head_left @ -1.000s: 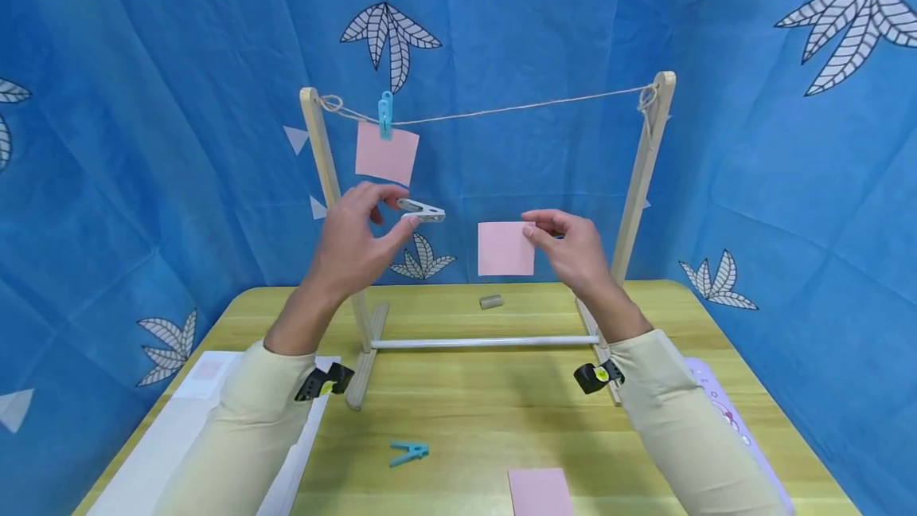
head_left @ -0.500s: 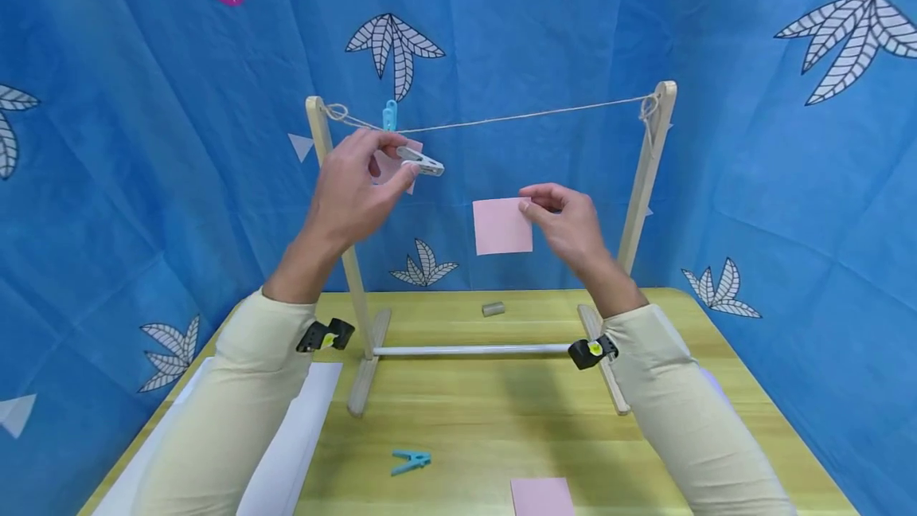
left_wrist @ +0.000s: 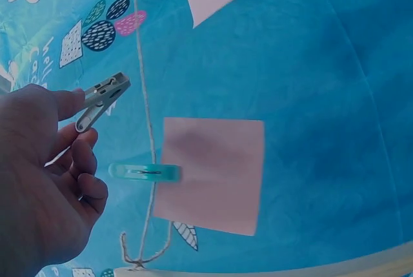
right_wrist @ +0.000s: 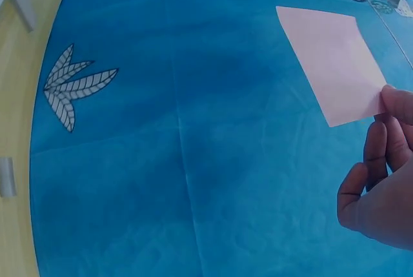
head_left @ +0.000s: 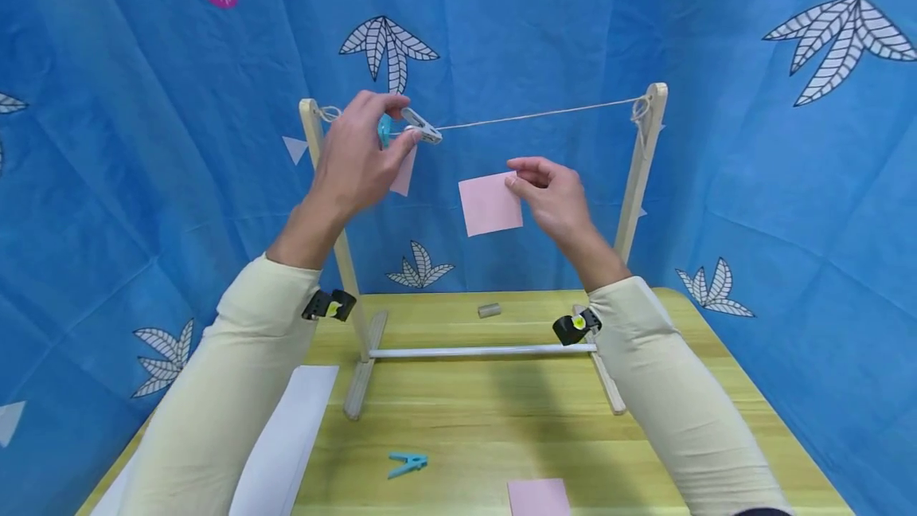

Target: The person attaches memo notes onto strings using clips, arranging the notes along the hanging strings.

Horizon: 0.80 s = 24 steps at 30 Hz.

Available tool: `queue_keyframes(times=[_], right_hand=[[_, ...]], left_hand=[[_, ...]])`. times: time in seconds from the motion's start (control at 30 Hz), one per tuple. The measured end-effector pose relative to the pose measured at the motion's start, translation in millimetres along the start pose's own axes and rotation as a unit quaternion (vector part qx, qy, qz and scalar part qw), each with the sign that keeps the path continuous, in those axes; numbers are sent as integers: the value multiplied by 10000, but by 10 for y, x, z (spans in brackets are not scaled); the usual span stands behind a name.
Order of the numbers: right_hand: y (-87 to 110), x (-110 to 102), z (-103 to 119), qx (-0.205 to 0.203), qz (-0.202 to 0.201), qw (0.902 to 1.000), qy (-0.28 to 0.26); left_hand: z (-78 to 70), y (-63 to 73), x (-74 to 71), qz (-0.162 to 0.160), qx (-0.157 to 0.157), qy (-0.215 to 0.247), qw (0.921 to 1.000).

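Note:
My left hand pinches a grey-white clothespin by its handle ends, close to the string in the head view. Between thumb and fingers of my right hand is the upper right corner of a pink paper square, held a little below the string and slightly tilted. Another pink paper hangs from the string under a turquoise clothespin; in the head view my left hand hides much of both.
A wooden frame with two posts carries the string. On the table lie a turquoise clothespin, a pink paper square and a small grey cylinder. White sheets lie at the left, partly under my sleeve.
My left hand has risen with the grey-white clothespin from below the hanging paper to string height. My right hand has lifted its pink paper and moved it slightly left, tilting it.

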State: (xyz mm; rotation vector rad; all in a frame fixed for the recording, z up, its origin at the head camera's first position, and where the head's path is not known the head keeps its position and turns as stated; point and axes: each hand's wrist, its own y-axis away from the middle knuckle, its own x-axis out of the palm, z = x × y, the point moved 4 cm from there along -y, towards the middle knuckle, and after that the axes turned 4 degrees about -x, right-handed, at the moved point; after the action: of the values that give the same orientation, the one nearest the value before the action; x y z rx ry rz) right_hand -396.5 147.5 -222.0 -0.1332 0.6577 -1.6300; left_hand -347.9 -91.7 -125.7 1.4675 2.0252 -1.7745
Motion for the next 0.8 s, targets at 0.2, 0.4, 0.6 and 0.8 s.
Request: queue_keyframes(times=[0.2, 0.4, 0.6, 0.8], right_hand=[[-106, 69, 76, -73, -127, 9994, -308], [-186, 114, 166, -191, -287, 9980, -537], [-250, 191, 230, -184, -406, 9963, -733], [-293, 272, 263, -163, -509, 9940, -954]], left_hand=[[-44, -114, -61, 5, -18, -266, 9996], [-108, -224, -90, 178, -45, -565, 9982], [-143, -305, -72, 596, -317, -828, 9943], [-182, -371, -71, 730, -307, -1128, 9905]])
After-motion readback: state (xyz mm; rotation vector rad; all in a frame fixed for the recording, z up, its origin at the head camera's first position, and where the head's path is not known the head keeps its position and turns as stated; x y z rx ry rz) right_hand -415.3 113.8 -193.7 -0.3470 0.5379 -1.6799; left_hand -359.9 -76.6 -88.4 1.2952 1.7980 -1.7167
